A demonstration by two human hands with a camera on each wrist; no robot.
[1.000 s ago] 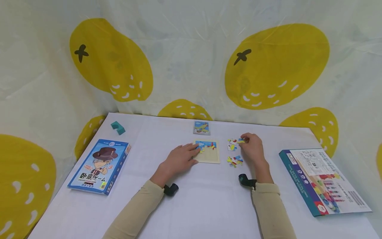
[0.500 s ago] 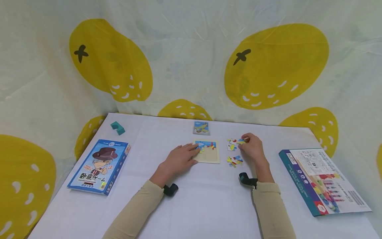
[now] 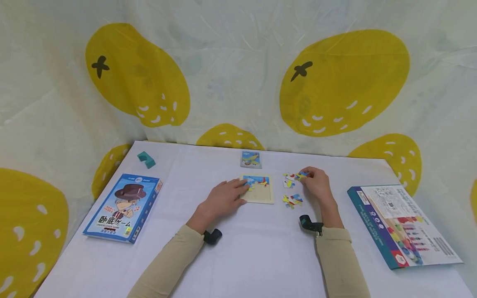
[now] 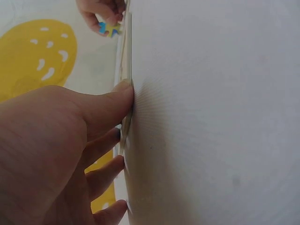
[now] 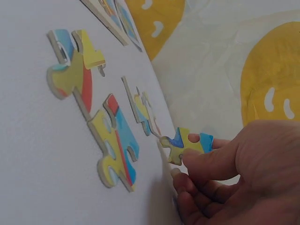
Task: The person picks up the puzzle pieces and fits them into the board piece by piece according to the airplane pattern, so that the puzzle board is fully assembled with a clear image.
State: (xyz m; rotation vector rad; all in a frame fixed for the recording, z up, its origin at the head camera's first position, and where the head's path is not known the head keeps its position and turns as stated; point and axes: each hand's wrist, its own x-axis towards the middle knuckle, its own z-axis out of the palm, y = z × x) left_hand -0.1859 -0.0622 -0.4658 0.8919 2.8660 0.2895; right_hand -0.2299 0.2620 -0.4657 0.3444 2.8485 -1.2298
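My right hand [image 3: 316, 184] pinches a yellow-and-blue jigsaw piece [image 5: 194, 143] between thumb and fingers, just above the table. Other loose jigsaw pieces [image 5: 112, 145] lie flat beside that hand, in two small clusters to the right of the wooden puzzle tray [image 3: 263, 195]. Along the tray's top, several fitted pieces [image 3: 263, 180] show blue sky and a red part. My left hand [image 3: 225, 198] rests on the tray's left side, fingers extended over it and thumb touching its near edge. Those fingers hide part of the tray.
Behind the tray lies a small airplane picture card [image 3: 251, 159]. A blue game box [image 3: 123, 207] and a green arched block [image 3: 146, 159] are at the left. At the right lies a large flat box [image 3: 406, 225]. A fruit-patterned curtain [image 3: 231, 82] hangs behind the table.
The pinched jigsaw piece has been raised slightly and turned, so more of its face shows. My left hand stays in place on the tray.
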